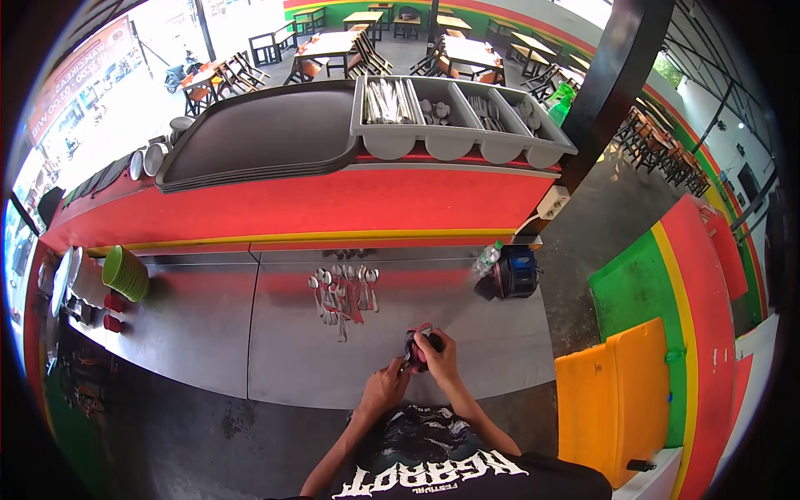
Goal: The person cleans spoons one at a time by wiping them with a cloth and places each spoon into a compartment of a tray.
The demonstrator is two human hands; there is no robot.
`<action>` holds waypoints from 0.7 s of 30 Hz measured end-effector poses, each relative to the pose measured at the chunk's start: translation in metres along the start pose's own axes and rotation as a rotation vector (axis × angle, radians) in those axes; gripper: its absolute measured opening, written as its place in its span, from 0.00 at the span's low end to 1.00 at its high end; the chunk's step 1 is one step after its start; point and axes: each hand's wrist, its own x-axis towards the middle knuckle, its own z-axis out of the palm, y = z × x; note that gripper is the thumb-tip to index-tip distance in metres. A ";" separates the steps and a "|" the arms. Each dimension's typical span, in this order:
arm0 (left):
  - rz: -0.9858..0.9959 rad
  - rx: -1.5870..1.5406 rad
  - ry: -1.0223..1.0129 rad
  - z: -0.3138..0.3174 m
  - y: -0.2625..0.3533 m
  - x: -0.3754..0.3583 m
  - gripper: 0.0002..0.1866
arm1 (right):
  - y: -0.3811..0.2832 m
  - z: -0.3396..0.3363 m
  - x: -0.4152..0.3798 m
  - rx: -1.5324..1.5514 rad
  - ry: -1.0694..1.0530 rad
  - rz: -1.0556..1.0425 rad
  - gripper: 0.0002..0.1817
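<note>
Near the front of the grey counter, both my hands meet around a small bundle. My right hand (439,354) is closed on a red and dark cloth (423,343), crumpled and soft-looking. Closed right beside it, my left hand (385,388) has its fingertips at the cloth's lower left side. A thin shiny bit shows near those fingertips, but what the left hand grips is too small to name. Ahead and to the left lies a loose pile of metal spoons (340,292), with some red among them.
A grey cutlery tray (467,133) and stacked brown serving trays (267,125) sit on the red ledge. A plastic bottle (485,260) and a dark blue bag (518,273) stand right of the spoons. Green bowls (127,273) are at left, an orange box (612,392) at right.
</note>
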 end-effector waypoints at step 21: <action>-0.068 -0.070 0.063 -0.009 -0.014 0.014 0.10 | 0.029 -0.025 0.041 0.490 0.268 0.277 0.18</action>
